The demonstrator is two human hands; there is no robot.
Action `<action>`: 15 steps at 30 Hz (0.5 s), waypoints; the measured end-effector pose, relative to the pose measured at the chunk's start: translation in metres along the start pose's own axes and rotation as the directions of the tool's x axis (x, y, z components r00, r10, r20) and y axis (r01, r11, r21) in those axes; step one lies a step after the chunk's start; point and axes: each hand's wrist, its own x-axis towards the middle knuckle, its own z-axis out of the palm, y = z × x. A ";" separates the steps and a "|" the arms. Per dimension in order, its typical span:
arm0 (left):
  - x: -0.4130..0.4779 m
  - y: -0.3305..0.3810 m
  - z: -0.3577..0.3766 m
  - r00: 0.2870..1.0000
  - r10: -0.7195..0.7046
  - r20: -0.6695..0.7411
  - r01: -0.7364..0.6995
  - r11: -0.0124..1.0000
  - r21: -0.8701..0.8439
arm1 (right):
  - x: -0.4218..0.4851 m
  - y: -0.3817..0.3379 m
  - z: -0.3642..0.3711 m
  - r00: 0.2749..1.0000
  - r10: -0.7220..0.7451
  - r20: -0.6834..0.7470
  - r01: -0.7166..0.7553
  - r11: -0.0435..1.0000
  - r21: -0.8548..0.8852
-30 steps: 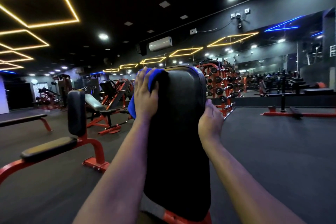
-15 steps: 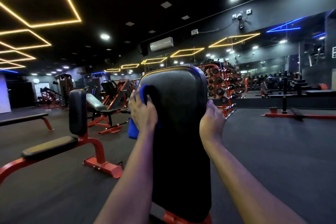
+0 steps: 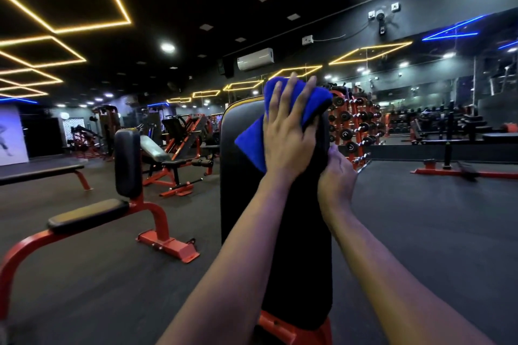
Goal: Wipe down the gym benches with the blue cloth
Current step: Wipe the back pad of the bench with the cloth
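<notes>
The blue cloth [image 3: 253,141] is spread over the top right part of an upright back pad [image 3: 244,204], with its upper edge folded over the top of the pad and one corner hanging free to the left. It is pressed flat by the left hand [image 3: 288,137], whose fingers are straight and spread; nothing is gripped, so the cloth is held by palm pressure alone. The right edge of the pad is held by the right hand [image 3: 336,173], just below the cloth. Its fingers pass out of sight behind the edge, so a steadying grip is judged likely but cannot be fully confirmed.

The main risk is judged to be the cloth sliding out from under the open palm. If the stroke is carried too far over the top, the cloth could be pushed off the far side and dropped to the floor [image 3: 420,232], where dirt would be picked up. The loose corner could also fold under and bunch, so that less of the pad is wiped in each pass. If only the upper area is worked, the lower pad near the red frame [image 3: 283,328] may be missed. Should the steadying hand be released, the pad might shift under pressure. The bench [image 3: 87,214] to the left appears not yet wiped.
</notes>
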 end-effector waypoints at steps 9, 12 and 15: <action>-0.022 -0.068 -0.014 0.981 -0.177 -0.073 0.174 0.984 -0.044 | -0.002 -0.005 -0.004 0.999 0.011 0.035 -0.008 0.996 -0.085; 0.005 -0.091 -0.024 0.916 -0.387 -0.107 0.382 0.922 -0.065 | -0.004 -0.007 -0.005 0.998 0.003 0.057 -0.001 0.999 -0.050; 0.034 -0.083 -0.033 0.931 -0.364 -0.031 0.362 0.930 -0.069 | -0.003 -0.006 -0.005 0.998 -0.012 0.059 0.015 0.999 -0.051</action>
